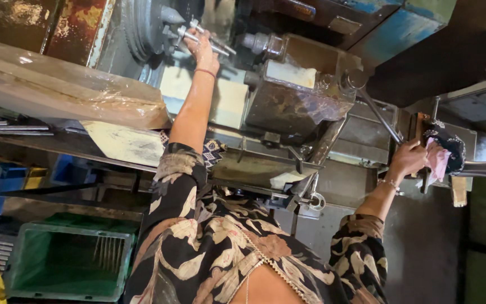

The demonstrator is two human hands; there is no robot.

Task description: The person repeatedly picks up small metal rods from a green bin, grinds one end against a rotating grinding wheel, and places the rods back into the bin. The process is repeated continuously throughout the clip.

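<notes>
The left hand (202, 49) is hemmed in by the chuck (144, 25) on one side and the tool block (296, 84) on the other. The right hand (409, 160) is crowded by the lever (378, 115) and a cloth-wrapped handle (442, 152) just beside it.

views: one, head-worn | looks: steeply down and forward over the person's own patterned sleeves, frame rolled so the floor runs askew | range: close, arm's reach to the lathe (288, 95) | covers: chuck (147, 25) top left to lever (375, 115) at right, green crate (68, 262) low left | overlap: single view, nothing shared
</notes>
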